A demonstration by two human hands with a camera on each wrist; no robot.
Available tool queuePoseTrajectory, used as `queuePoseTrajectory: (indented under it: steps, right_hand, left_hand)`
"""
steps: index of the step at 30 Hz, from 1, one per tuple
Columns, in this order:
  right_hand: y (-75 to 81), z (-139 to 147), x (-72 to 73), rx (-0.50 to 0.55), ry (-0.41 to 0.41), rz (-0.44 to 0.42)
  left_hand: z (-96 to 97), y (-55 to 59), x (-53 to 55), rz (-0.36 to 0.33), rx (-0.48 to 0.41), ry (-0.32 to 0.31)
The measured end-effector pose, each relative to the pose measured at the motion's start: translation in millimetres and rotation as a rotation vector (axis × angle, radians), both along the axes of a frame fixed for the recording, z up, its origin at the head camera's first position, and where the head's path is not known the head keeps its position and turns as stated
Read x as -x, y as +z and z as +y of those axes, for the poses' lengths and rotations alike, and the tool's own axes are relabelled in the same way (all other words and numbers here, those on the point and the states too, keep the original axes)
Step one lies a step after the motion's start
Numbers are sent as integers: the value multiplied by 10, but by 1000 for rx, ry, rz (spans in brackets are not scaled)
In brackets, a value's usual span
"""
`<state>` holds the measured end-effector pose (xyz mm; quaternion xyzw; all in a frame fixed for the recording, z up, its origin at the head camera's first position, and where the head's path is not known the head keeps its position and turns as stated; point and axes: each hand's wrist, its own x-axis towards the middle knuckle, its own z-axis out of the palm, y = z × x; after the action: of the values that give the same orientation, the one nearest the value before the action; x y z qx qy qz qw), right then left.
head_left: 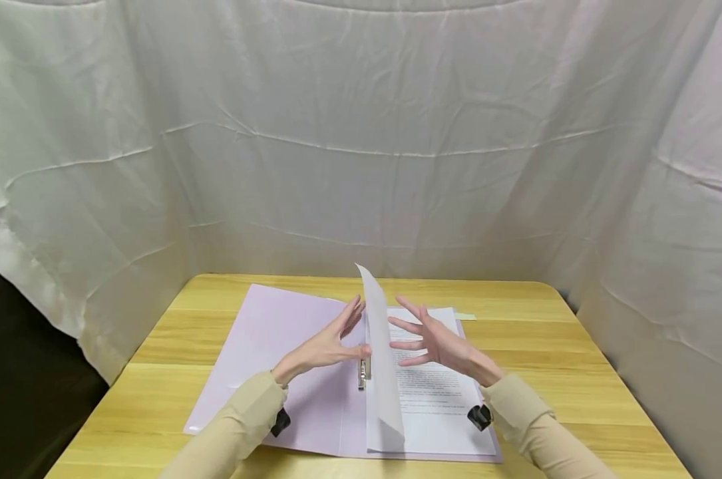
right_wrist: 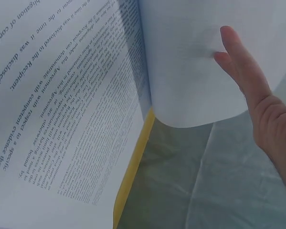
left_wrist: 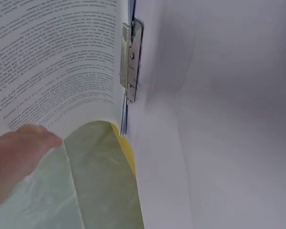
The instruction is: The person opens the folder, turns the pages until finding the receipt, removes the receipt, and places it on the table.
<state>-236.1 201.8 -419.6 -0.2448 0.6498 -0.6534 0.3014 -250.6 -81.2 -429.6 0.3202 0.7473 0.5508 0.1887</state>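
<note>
A lilac folder (head_left: pixel 289 332) lies spread open on the table, printed sheets (head_left: pixel 435 392) on its right half. A metal clip (head_left: pixel 362 374) sits at the fold, and shows closer as the clip (left_wrist: pixel 132 62) in the left wrist view. One white sheet (head_left: pixel 381 372) stands nearly upright and slightly curved between the hands. My left hand (head_left: pixel 327 342) is at its left face, fingers extended and thumb at the sheet beside the clip. On the other side, my right hand (head_left: pixel 444 340) has its fingers spread toward the sheet; whether they touch it I cannot tell.
The wooden table (head_left: pixel 552 372) extends on both sides of the folder. A pale green tab (head_left: pixel 466 317) sticks out past the folder's top right corner. Grey-white cloth (head_left: pixel 361 166) hangs behind and at the sides. Dark material (head_left: pixel 25 372) shows at the left.
</note>
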Motion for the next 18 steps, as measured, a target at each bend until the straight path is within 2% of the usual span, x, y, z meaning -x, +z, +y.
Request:
queuePoseTrajectory:
  steps: [4,7,14,18]
  right_hand:
    - [-11,-26,-13,-14,3,1]
    - [-28,-34,-18,-21,1,13]
    - [-104,-2,-17,-74,-22,51]
    - [-159,50,-11,-82,-35,71]
  left_hand:
    - [12,10,5,-119,-121,-41]
    - [17,15,0,-199,-179,-24]
    - [7,1,1,-296,-195,173]
    - [-6,-37,22,-345,-232,264]
